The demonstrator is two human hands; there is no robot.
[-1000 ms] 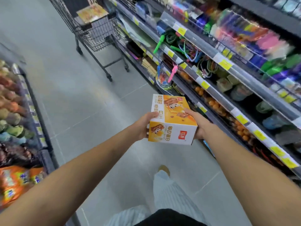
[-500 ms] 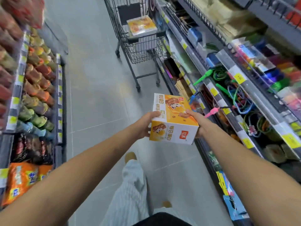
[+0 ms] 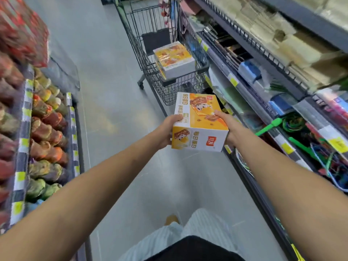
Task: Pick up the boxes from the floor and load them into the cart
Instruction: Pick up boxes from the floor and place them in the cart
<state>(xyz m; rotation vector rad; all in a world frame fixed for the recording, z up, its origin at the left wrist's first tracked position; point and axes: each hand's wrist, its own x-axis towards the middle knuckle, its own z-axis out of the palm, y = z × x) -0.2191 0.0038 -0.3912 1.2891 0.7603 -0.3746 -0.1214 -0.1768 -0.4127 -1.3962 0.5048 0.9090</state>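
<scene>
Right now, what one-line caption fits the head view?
Left hand and right hand hold an orange box before a wire cart containing a similar box.

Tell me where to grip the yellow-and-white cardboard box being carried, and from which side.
Take the yellow-and-white cardboard box by its two opposite side faces, one hand from each side, thumbs on top, as the left hand and right hand do now. It is broad and flat-sided, likely too wide for one hand.

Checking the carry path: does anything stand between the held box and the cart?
Nothing visible does. No object lies on the floor between the held box and the cart; only its near wire wall must be cleared. A second box already sits inside.
</scene>
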